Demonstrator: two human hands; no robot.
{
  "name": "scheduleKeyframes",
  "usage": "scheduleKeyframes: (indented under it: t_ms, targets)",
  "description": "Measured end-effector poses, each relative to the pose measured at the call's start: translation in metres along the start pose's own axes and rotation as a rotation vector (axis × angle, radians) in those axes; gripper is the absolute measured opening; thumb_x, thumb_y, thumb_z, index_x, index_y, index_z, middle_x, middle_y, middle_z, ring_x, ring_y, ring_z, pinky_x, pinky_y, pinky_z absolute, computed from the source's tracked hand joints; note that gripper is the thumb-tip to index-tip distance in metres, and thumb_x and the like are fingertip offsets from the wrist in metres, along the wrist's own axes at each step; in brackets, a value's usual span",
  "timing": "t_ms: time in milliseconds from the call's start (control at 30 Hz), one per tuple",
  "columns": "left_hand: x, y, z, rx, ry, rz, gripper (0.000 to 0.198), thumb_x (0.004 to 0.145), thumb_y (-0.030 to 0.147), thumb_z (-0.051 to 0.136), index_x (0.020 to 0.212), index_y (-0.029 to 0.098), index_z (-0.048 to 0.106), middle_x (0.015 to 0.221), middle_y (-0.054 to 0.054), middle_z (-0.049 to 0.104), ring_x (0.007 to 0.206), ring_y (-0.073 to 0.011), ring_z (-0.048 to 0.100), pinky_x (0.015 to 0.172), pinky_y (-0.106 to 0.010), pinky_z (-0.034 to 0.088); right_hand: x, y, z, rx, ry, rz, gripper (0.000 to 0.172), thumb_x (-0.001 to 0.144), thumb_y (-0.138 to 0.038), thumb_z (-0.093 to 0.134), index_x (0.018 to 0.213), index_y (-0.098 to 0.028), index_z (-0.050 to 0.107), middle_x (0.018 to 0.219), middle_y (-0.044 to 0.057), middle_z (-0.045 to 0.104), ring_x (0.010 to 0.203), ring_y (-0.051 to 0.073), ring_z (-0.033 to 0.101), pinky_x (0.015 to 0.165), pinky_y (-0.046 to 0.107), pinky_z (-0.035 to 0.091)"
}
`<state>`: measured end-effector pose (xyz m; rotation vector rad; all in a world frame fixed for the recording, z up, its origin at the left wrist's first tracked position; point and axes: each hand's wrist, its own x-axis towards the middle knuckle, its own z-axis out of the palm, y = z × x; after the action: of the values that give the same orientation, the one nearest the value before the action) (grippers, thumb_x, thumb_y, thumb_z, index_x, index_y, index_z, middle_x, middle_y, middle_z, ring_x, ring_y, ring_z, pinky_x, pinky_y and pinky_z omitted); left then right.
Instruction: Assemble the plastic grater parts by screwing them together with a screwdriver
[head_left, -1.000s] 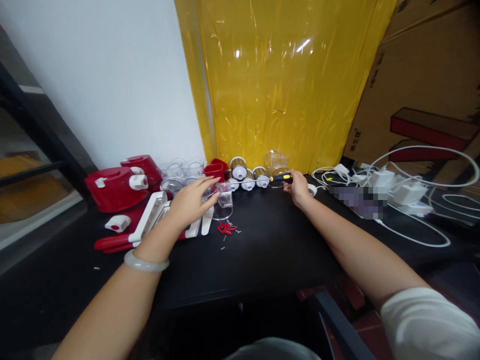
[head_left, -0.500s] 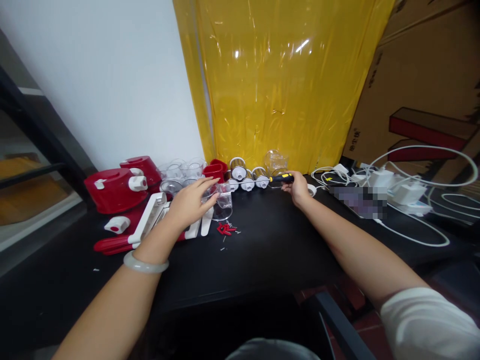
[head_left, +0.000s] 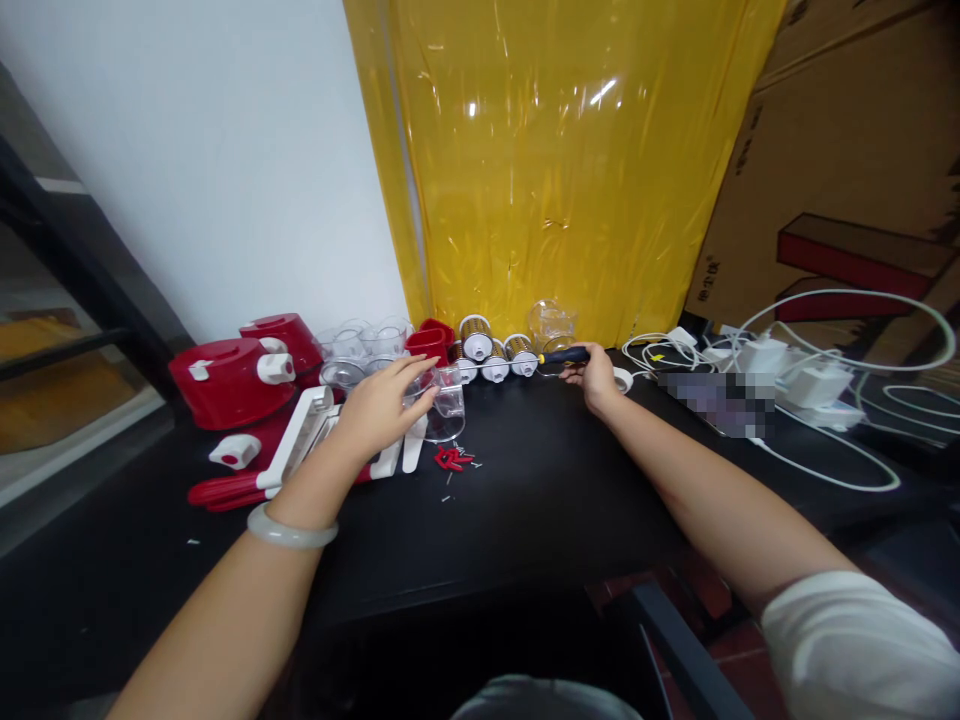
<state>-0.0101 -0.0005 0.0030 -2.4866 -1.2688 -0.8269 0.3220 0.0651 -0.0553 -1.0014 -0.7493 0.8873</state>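
Observation:
My right hand (head_left: 594, 377) is wrapped round the black handle of a screwdriver (head_left: 564, 356), whose long thin shaft points left. The shaft reaches a clear plastic cup (head_left: 448, 405) lying on the black table (head_left: 540, 500). On that cup rests my left hand (head_left: 386, 403), thumb and fingers curved over it, gripping its upper side. The shaft's tip is too small to make out. Just in front of the cup lie small red pieces (head_left: 452, 459) and several tiny screws (head_left: 448, 497).
Red housings (head_left: 225, 380) and red-and-white handles (head_left: 300, 425) sit at the left. Clear cups (head_left: 356, 340) and grater drums (head_left: 478, 338) stand along the back. At the right are a phone (head_left: 694, 400), white chargers (head_left: 821, 385) and loose cables, near a cardboard box (head_left: 840, 150).
The screwdriver's handle has turned a little in my right hand, its yellow marking no longer facing the camera. Both hands keep nearly the same place.

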Motion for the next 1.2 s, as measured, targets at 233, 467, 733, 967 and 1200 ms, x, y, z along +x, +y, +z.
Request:
scheduleKeyframes:
  t_ms: [233,467,733,967,1200]
  targets:
    - [-0.0004,0.0004,0.0000,0.002,-0.002,-0.010,0.046,0.096,0.045,0.044,0.137,0.027,0.052,0.139,-0.004,0.056,0.124,-0.0253,0.055,0.101,-0.041,0.046,0.0067,0.0056,-0.0010,-0.063,-0.001,-0.099,0.020,0.087,-0.042,0.052,0.083,-0.022,0.051,0.043,-0.009,0.046,0.030,0.009,0.043,0.030,0.017,0.031]
    - [-0.0002,-0.0005,0.0004,0.003,-0.009,-0.012,0.046,0.096,0.046,0.044,0.137,0.027,0.052,0.139,-0.004,0.056,0.124,-0.0252,0.055,0.101,-0.041,0.046,0.0069,0.0075,-0.0021,-0.095,0.003,-0.164,0.032,0.087,-0.054,0.053,0.080,-0.022,0.049,0.043,-0.009,0.044,0.030,0.008,0.041,0.030,0.017,0.031]
    - [-0.0003,-0.0018,0.0006,0.011,-0.012,-0.006,0.047,0.096,0.045,0.044,0.138,0.026,0.051,0.140,-0.005,0.055,0.124,-0.0254,0.055,0.102,-0.041,0.046,0.0024,0.0025,-0.0009,-0.023,-0.019,0.007,0.023,0.091,-0.033,0.033,0.091,-0.021,0.052,0.055,-0.002,0.060,0.040,0.012,0.059,0.036,0.019,0.042]
    - [-0.0004,-0.0006,-0.0004,0.008,-0.009,-0.013,0.046,0.096,0.045,0.044,0.137,0.027,0.052,0.139,-0.004,0.056,0.124,-0.0253,0.055,0.102,-0.042,0.046,0.0079,0.0066,-0.0022,-0.053,-0.029,-0.095,0.026,0.085,-0.048,0.053,0.089,-0.023,0.049,0.044,-0.010,0.045,0.032,0.011,0.049,0.033,0.019,0.036]
    - [-0.0004,-0.0008,-0.0003,-0.007,-0.005,-0.011,0.047,0.095,0.045,0.044,0.138,0.027,0.051,0.140,-0.004,0.056,0.124,-0.0252,0.055,0.102,-0.042,0.046,0.0083,0.0093,-0.0025,-0.075,-0.018,-0.115,0.030,0.087,-0.053,0.045,0.086,-0.023,0.048,0.044,-0.008,0.047,0.032,0.011,0.048,0.033,0.019,0.035]
